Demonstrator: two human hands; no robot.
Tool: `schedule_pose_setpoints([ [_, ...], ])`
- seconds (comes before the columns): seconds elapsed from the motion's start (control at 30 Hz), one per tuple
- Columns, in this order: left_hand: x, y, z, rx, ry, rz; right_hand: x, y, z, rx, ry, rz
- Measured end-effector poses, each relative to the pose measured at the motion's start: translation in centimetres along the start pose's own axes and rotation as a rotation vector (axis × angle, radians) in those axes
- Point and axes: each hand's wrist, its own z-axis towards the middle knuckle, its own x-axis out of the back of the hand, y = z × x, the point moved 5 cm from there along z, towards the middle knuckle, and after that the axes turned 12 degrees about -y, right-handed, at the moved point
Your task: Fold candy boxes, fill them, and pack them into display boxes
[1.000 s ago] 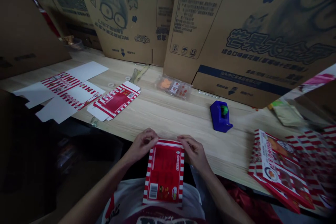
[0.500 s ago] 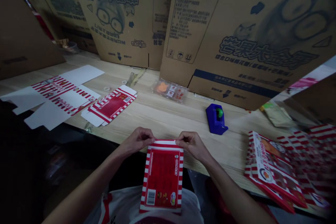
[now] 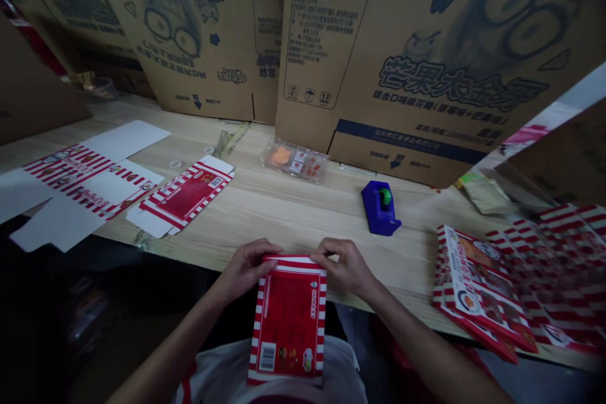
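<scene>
A red-and-white striped carton (image 3: 288, 322) with a barcode stands against my body at the table's front edge, its printed panel facing up. My left hand (image 3: 250, 268) pinches its upper left corner, thumb on the panel. At the upper right corner, my right hand (image 3: 343, 265) grips the carton's top edge between thumb and fingers. The carton's underside is hidden. Beyond my right hand sits a blue tape dispenser (image 3: 379, 209) with a green roll. To the left lies another folded striped carton (image 3: 187, 196), and further left an unfolded carton blank (image 3: 89, 180).
Large brown cardboard boxes (image 3: 402, 63) line the back of the table (image 3: 284, 214). Before them lies a clear packet with orange pieces (image 3: 296, 162). Finished-looking striped cartons (image 3: 487, 290) are heaped at the right, near a pale pouch (image 3: 485, 194).
My left hand has shifted inward over the carton's top left corner, its thumb now on the panel. My right hand stays at the top right. The whole view has swung slightly.
</scene>
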Motion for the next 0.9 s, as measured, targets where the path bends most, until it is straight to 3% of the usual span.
schedule_pose_setpoints([
  [0.2, -0.9, -0.9, 0.3, -0.026, 0.096, -0.140, 0.0, 0.9, 0.6, -0.043, -0.120, 0.031],
  [0.33, -1.1, -1.5, 0.3, 0.001, 0.211, -0.242, 0.1, 0.5, -0.3, 0.006, 0.031, 0.025],
  [0.53, -2.6, -2.9, 0.1, 0.088, 0.251, -0.344, -2.7, 1.5, -3.6, 0.111, 0.228, 0.210],
  [0.63, -3.2, -3.9, 0.1, 0.159, 0.257, -0.420, -2.2, 3.0, -4.3, 0.057, 0.216, 0.261],
  [0.7, -3.2, -4.1, 0.3, 0.158, 0.274, -0.414, 0.8, 4.7, -4.9, -0.004, 0.274, 0.259],
  [0.83, -3.2, -3.7, 0.6, 0.155, 0.266, -0.392, 11.2, 8.8, -8.1, -0.208, 0.887, 0.074],
  [0.9, -3.5, -3.4, 0.6, 0.160, 0.264, -0.401, 14.4, 10.6, -8.3, -0.290, 0.956, 0.045],
])
